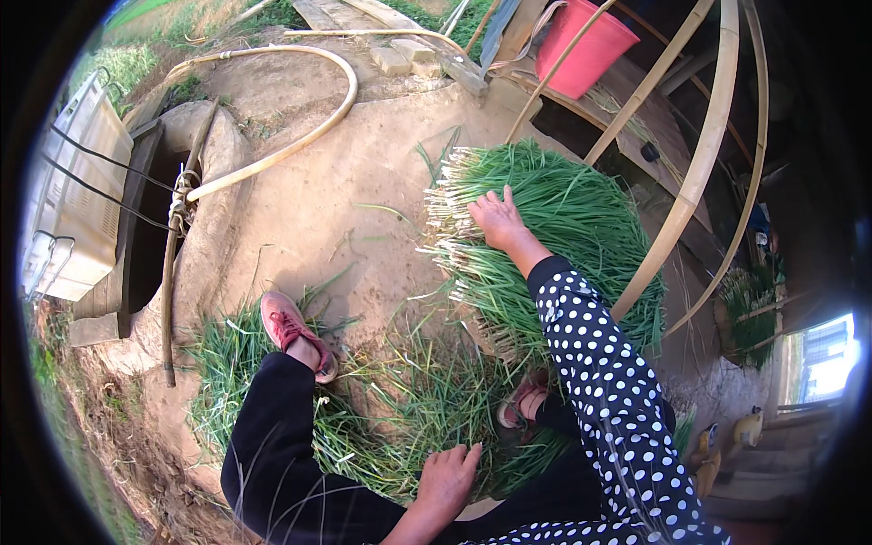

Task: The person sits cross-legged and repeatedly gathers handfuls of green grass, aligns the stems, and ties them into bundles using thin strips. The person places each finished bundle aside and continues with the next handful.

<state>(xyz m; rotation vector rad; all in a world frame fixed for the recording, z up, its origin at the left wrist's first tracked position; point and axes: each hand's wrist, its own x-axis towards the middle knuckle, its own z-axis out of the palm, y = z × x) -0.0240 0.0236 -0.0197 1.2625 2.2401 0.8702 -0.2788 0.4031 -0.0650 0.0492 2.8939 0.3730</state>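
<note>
A large pile of green garlic chives [579, 197], white stem ends facing left, lies on the ground at the centre right. My right hand [499, 219] rests on the pile near the white ends, palm down with fingers spread; whether it grips any stems is hidden. My left hand [448, 480] is low in front of my lap, above loose leaves, its fingers partly extended and nothing visible in it. Scattered loose green leaves [409, 409] cover the earth between and around my shoes [289, 323].
Bamboo hoops [695, 163] arch beside the pile at right. A pink bucket [579, 51] stands at the upper right. On the left are a white plastic crate [82, 197], a dark pit and a wooden pole [170, 293]. Bricks [402, 58] lie at the top.
</note>
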